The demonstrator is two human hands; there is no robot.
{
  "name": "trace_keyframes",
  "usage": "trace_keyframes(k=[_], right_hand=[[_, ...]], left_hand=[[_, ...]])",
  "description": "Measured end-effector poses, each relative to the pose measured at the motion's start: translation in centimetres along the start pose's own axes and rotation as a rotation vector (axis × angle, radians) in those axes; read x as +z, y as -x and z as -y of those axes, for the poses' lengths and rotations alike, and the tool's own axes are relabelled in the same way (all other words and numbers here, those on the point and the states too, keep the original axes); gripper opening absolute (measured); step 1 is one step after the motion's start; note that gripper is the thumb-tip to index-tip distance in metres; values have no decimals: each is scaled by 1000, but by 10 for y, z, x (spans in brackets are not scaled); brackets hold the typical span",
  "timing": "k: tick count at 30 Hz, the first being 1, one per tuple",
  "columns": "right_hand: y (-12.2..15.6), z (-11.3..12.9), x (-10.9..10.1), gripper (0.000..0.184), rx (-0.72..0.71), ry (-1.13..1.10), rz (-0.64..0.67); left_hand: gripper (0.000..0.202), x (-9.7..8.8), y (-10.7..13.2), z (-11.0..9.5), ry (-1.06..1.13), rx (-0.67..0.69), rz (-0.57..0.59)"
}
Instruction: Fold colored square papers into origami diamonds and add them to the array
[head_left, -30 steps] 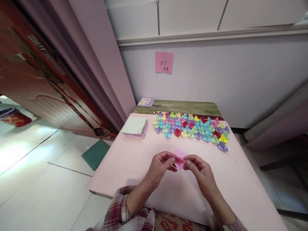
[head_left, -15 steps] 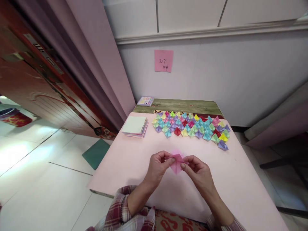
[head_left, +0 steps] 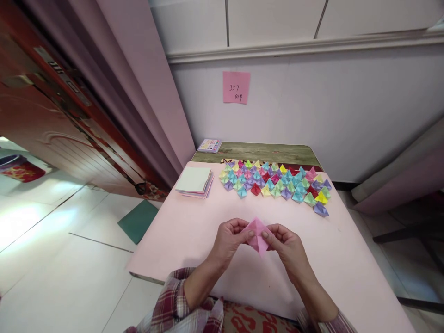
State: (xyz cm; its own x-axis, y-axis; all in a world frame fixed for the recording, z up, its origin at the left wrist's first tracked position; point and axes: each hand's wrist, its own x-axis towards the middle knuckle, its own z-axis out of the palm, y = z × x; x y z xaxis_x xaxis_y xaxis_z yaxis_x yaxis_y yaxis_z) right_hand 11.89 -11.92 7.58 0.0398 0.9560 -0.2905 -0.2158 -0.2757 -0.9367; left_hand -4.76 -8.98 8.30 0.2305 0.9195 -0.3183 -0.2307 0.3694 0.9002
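Both hands hold one small folded pink paper piece (head_left: 257, 234) just above the pink table (head_left: 194, 231). My left hand (head_left: 229, 240) pinches its left side with thumb and fingers. My right hand (head_left: 286, 247) pinches its right side. The piece shows a diamond face with a centre crease. Beyond it, rows of several finished folded paper pieces (head_left: 275, 185) in many colours lie on the table. A stack of square paper sheets (head_left: 194, 181), pale green on top, sits at the far left of the table.
A small pack of paper (head_left: 209, 145) lies on a wooden surface (head_left: 270, 152) behind the table. A pink sticky note (head_left: 236, 87) hangs on the wall. A green sheet (head_left: 138, 221) lies on the tiled floor at left, near a red door (head_left: 52, 115).
The pink piece was turned and reshaped between my fingers, from a flat narrow fold to an upright diamond face. Both hands stayed in place above the table.
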Motion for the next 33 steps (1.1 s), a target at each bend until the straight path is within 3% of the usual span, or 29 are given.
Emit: trace_keyframes(k=[4,7,11,20,33], right_hand=[[-2,-4,-4,36,-97,115,-25],[-5,-8,-11,35,-187,342,-95],[-9,-10,-17,38,-132,487,-71],[-6,-5,-8,49,112,107,-31],[-1,-9,2,38,-45,-43,-109]], left_hand=[[26,-3,-2,2,-76,50,-23],[29,-8,-5,5,-162,52,-41],[37,-13,-9,10,-207,-15,-48],[42,-5,-6,6,-115,-103,-58],[39,7,0,5,41,-27,-99]])
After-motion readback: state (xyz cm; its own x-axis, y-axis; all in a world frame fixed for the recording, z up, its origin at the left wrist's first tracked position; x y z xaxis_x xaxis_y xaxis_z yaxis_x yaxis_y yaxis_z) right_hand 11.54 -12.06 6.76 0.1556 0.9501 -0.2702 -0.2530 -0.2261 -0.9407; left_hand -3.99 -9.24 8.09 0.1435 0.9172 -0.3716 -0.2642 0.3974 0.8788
